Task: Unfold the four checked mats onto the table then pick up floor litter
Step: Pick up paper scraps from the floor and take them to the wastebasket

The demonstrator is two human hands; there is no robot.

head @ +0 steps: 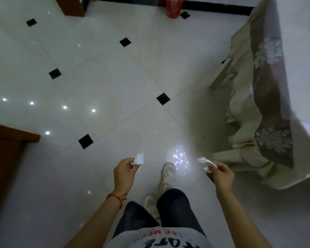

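I stand on a glossy white tiled floor and look down. My left hand pinches a small crumpled white paper scrap between thumb and fingers. A torn white paper scrap is pinched in my right hand, with a bit of it sticking out to the left. Both hands hover at about waist height above my white shoes. The table rises at the right edge under a white cloth with a grey flowered border. No checked mats show in this view.
A cream-covered chair stands against the table at the right. Brown wooden furniture juts in at the left edge, and another brown piece is at the top. A red plastic container stands on the floor at the top.
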